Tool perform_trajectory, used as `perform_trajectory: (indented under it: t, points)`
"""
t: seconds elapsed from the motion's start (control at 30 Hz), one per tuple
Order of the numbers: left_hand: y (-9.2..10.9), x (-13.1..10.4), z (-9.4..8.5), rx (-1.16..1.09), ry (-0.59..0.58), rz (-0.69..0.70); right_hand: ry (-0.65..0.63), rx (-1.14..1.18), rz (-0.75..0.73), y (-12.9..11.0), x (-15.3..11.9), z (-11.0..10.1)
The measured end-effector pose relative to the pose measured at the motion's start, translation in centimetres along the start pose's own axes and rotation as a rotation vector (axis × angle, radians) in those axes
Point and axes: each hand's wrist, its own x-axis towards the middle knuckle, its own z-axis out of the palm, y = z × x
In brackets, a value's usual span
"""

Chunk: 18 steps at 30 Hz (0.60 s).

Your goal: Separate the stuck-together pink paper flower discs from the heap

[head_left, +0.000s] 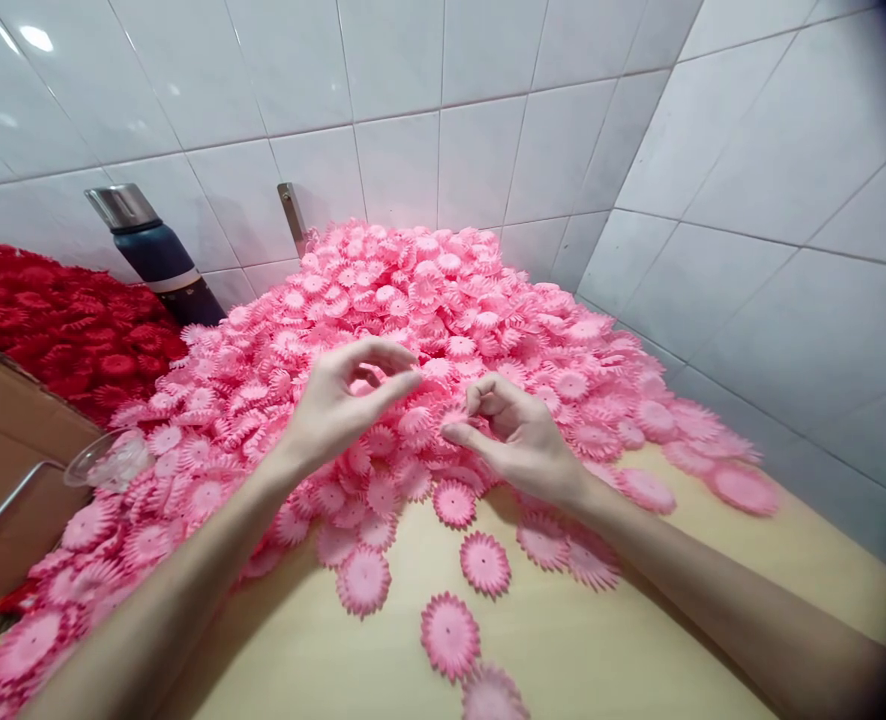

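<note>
A large heap of pink flower-shaped discs covers the back of the pale wooden table. Over the front of the heap, my left hand is curved, its thumb and fingers apart with nothing visible between them. To its right, my right hand has curled fingers, with the thumb and index finger near a pink disc; whether it grips that disc is unclear. Several single discs, one of them at the front, lie flat on the table below the hands.
A dark blue bottle leans by the tiled wall. Red discs are piled at the left behind a cardboard box. A clear plastic container sits at the heap's left edge. A metal strip stands against the wall.
</note>
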Motion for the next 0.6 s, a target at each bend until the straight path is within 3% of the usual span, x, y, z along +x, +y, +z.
perform_trajectory:
  t: [0.07, 0.13, 0.3, 0.6]
  points:
    - [0.4, -0.3, 0.6, 0.007, -0.173, 0.006, -0.010, 0.032, -0.004, -0.1, 0.0, 0.0]
    - [0.4, -0.5, 1.1, -0.004, -0.269, -0.016, -0.018, 0.039, -0.002, -0.1, -0.1, 0.0]
    - [-0.6, -0.8, 1.8, -0.068, -0.299, -0.092, -0.032, 0.018, -0.006, -0.1, -0.3, 0.0]
    - [-0.7, -0.9, 2.0, -0.099, -0.328, -0.100, -0.008, -0.025, -0.004, 0.2, -0.3, 0.2]
